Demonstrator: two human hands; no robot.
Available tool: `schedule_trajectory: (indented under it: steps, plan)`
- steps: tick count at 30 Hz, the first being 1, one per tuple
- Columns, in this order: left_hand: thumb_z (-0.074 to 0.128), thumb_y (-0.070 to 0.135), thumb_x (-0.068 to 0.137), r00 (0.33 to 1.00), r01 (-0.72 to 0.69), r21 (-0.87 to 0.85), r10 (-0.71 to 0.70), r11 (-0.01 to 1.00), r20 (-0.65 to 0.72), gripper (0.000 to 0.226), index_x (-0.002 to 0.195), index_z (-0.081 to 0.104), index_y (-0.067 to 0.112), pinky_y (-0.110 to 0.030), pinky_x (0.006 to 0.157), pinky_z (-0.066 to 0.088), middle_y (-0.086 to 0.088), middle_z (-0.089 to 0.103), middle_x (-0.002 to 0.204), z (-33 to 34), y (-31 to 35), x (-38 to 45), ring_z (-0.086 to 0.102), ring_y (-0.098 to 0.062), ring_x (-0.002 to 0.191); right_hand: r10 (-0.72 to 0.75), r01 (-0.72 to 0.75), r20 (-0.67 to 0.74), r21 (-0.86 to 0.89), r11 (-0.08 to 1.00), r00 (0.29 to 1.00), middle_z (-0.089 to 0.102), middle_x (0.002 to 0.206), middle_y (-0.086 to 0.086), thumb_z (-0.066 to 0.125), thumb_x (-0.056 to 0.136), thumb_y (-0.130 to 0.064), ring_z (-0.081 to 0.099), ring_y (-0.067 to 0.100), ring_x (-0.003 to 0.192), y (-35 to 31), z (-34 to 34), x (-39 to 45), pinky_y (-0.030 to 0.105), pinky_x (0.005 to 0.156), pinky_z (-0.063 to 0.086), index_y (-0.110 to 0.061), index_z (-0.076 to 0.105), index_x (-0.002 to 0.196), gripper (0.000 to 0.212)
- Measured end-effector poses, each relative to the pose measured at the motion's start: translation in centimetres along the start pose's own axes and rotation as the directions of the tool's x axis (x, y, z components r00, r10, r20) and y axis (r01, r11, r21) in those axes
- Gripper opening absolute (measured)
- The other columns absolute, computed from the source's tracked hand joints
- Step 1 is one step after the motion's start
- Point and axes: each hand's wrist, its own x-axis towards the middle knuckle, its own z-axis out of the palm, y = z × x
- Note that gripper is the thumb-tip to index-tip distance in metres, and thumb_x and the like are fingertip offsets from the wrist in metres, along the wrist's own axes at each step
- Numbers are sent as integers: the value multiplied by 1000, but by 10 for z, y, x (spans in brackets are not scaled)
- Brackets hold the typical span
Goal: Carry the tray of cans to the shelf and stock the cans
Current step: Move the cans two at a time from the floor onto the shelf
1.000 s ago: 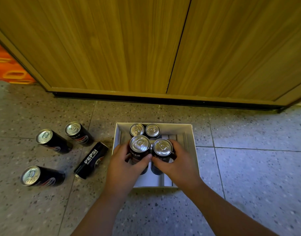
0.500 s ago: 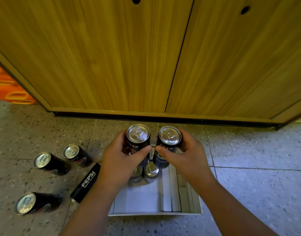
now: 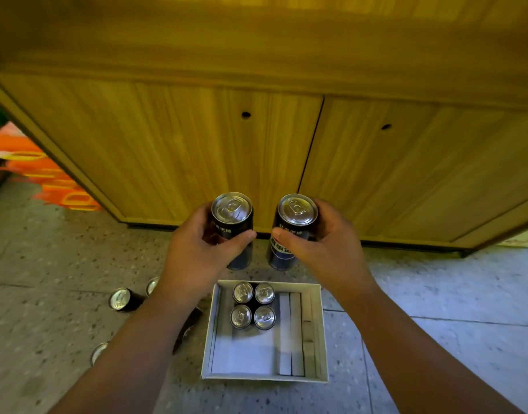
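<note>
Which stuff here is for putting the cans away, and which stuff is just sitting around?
For the job:
- left hand gripping a can
- right hand gripping another can
- white tray on the floor
- four cans standing in the tray
- loose cans on the floor, probably

Just there:
- wooden cabinet doors
- orange crates
- speckled floor

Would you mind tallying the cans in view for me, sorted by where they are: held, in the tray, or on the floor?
Cans held: 2, one in the left hand, one in the right hand
Cans standing in the tray: 4
Cans on the floor, partly hidden by the left arm: at least 3
Total: at least 9
</note>
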Motion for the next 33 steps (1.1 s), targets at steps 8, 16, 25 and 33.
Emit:
schedule_trajectory:
  steps: [8,16,25,33]
  plan:
    - [87,29,70,1000,18,4,-18,1000,24,55,118,62,39,-9,69,50,23,71,102,-60,253,-43,65,9,93,14,-13,33,-20,1000,999,72,106,-13,87,73,-24,67,3,101,-248,-80,-14,34,89,57,-31,66,114,47]
    - [86,29,71,1000,18,9,-17,1000,-22,50,114,63,37,-8,67,47,20,71,101,-119,512,-93,64,10,91,-3,3,37,-16,1000,999,70,106,-22,88,69,-31,65,-4,100,-502,-169,-36,29,89,56,-37,63,116,54]
    - [83,30,74,996,-35,-24,32,999,-89,41,102,56,44,-14,65,41,25,62,94,-139,685,-131,55,8,86,-114,116,58,-32,993,992,70,107,-19,88,70,-32,65,-2,100,-664,-232,-46,28,87,56,-38,63,111,49]
    - [84,35,73,994,-71,-51,66,996,-81,48,110,55,41,-16,67,42,24,62,97,-175,728,-110,56,5,90,-145,144,46,9,989,988,71,103,-21,88,70,-30,66,-6,95,-720,-211,-29,17,76,54,-39,63,107,46]
